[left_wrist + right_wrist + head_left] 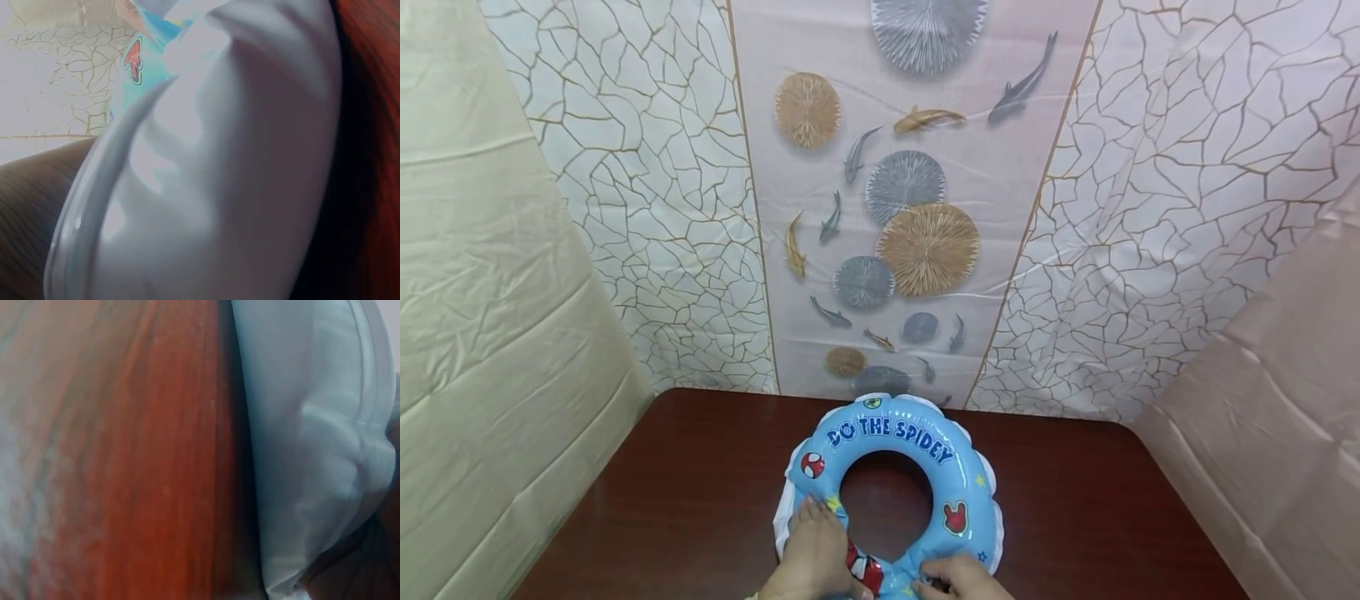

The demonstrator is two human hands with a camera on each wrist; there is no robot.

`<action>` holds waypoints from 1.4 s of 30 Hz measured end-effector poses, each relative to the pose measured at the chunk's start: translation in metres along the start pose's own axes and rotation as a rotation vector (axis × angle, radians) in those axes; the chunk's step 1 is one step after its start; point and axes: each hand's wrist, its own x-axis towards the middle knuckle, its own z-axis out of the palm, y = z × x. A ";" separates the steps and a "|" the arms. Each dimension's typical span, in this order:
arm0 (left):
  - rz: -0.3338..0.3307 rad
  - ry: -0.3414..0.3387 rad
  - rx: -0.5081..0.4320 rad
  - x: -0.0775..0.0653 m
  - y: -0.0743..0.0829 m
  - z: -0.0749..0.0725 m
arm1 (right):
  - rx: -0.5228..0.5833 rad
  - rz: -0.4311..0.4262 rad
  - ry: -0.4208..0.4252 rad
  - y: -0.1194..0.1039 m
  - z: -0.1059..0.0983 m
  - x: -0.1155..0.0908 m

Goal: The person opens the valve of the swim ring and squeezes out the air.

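Note:
An inflated light blue swim ring [966, 467] with "DO THE SPIDEY" lettering and red cartoon pictures lies on the dark table. My left hand [812, 550] rests on the ring's near left part, fingers pointing away from me and thumb toward the middle. At the near right, my right hand [958, 577] has its thumb and bent forefinger together on the ring's surface, pinching at a small spot that the fingers mostly hide. The ring's white underside [206, 162] fills much of the left wrist view. In the right wrist view the same white side [306, 444] bulges beside the tabletop.
The reddish-brown wooden table [700, 500] reaches back to a patterned cloth backdrop [910, 333] with fish and round designs. Plain beige cloth [497, 333] hangs on the left, and another cloth panel [1270, 375] on the right.

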 end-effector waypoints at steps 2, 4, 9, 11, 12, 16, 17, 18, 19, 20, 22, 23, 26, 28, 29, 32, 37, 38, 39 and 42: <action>0.003 0.009 0.011 0.000 0.000 0.000 | -0.017 -0.017 -0.001 0.000 -0.001 0.000; 0.002 0.014 0.022 0.001 0.000 0.000 | -0.037 -0.030 0.000 0.000 -0.002 0.001; 0.004 0.015 0.031 0.001 0.001 0.000 | -0.029 -0.012 -0.007 0.000 -0.002 0.001; 0.001 0.008 0.023 0.001 0.000 0.001 | -0.011 0.008 -0.011 0.000 -0.002 0.001; -0.002 0.001 0.017 0.002 0.000 0.001 | -0.005 0.014 -0.012 0.001 -0.002 0.001; -0.015 -0.018 -0.003 0.002 0.001 0.000 | 0.018 0.051 -0.013 0.002 -0.001 0.000; -0.016 -0.018 -0.004 0.002 0.001 -0.001 | 0.019 0.057 -0.013 0.002 -0.001 0.000; -0.014 -0.018 -0.002 0.002 0.001 -0.001 | 0.013 0.054 -0.013 0.002 -0.001 0.000; -0.011 -0.016 -0.002 0.001 0.001 -0.002 | 0.015 0.058 -0.015 0.001 -0.002 0.000; -0.009 -0.014 -0.001 0.001 0.001 -0.002 | 0.018 0.059 -0.017 0.001 -0.002 0.000; -0.002 -0.010 0.002 0.001 0.001 -0.003 | 0.026 0.068 -0.024 -0.001 -0.004 0.000; 0.001 -0.008 0.002 0.001 0.001 -0.003 | 0.034 0.072 -0.025 -0.002 -0.005 0.000; 0.003 -0.009 0.003 0.002 0.001 -0.003 | 0.050 0.088 -0.028 -0.003 -0.006 0.000; -0.001 -0.014 -0.004 0.002 0.001 -0.003 | 0.054 0.095 -0.025 -0.003 -0.005 0.000; -0.005 -0.017 -0.012 0.002 0.001 -0.002 | 0.049 0.096 -0.022 -0.002 -0.004 0.000; -0.017 -0.023 -0.030 0.002 0.000 -0.001 | 0.063 0.117 -0.014 -0.002 -0.002 0.000; -0.028 -0.020 -0.027 0.002 -0.001 0.001 | 0.103 0.180 -0.013 -0.003 0.001 0.002; -0.027 -0.020 -0.028 0.002 -0.001 0.001 | 0.102 0.185 -0.014 -0.003 0.001 0.002; -0.025 -0.020 -0.028 0.003 -0.002 0.002 | 0.095 0.185 -0.015 -0.003 0.000 0.002; -0.016 -0.021 -0.025 0.003 -0.002 0.002 | 0.075 0.165 -0.021 -0.003 0.000 0.002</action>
